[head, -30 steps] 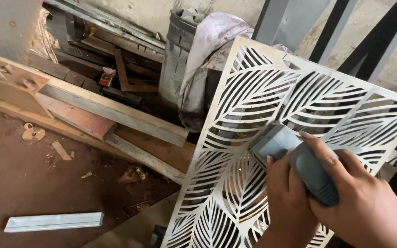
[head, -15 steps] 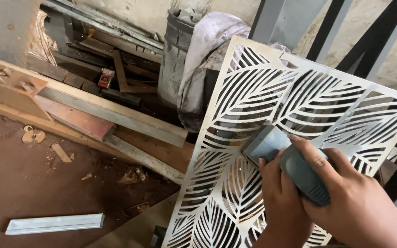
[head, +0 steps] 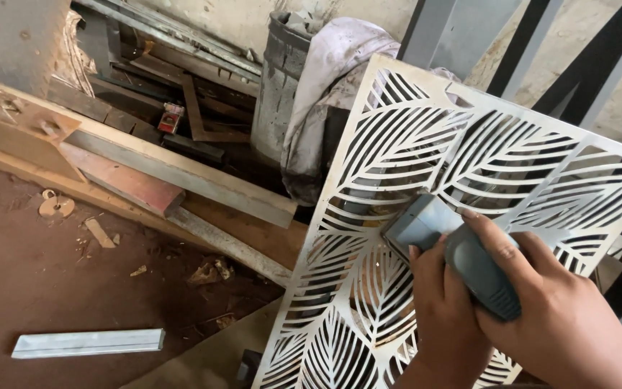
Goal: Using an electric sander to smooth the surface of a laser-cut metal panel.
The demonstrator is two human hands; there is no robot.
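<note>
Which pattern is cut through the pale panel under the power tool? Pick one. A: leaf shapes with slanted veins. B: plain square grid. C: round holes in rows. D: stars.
A: the panel shows large cut-out leaves with slanted vein slots, and both the left hand and the right hand press the grey power tool on it.

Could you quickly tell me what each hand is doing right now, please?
Left hand: closed on the grey sander.
Right hand: closed over the sander's rear grip.
</note>
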